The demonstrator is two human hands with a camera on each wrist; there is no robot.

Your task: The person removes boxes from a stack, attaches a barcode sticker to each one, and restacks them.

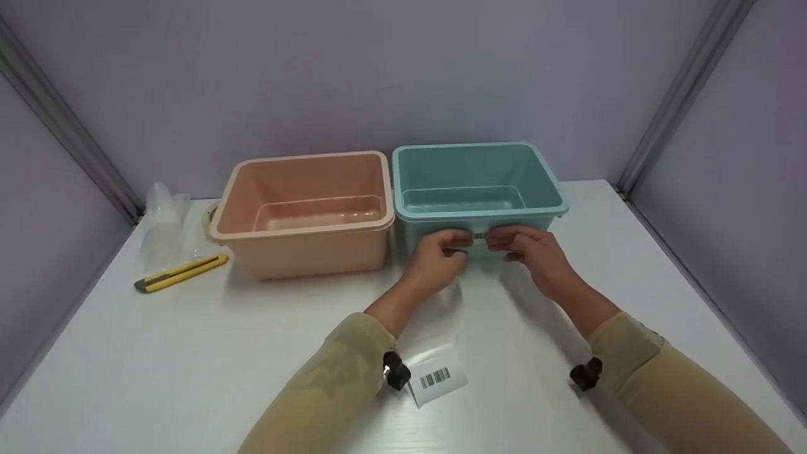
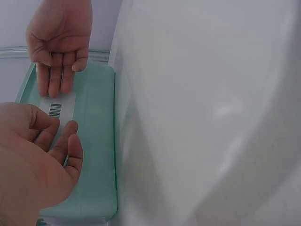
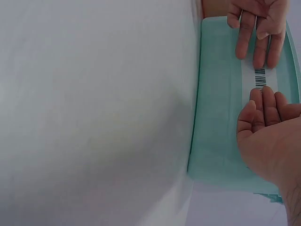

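- Head view: my left hand (image 1: 439, 258) and right hand (image 1: 529, 252) press a barcode label (image 1: 479, 236) flat-fingered onto the near wall of the teal bin (image 1: 548, 189), centre frame. Its long axis runs left to right. A spare barcode slip (image 1: 436, 376) lies lower centre.
- Left wrist view: the barcode label (image 2: 55, 109) sits at the left edge between both hands, fingers straight on its ends.
- Right wrist view: the barcode label (image 3: 259, 80) runs up the frame at upper right; uneven pressure could, I judge, leave it skewed or creased.
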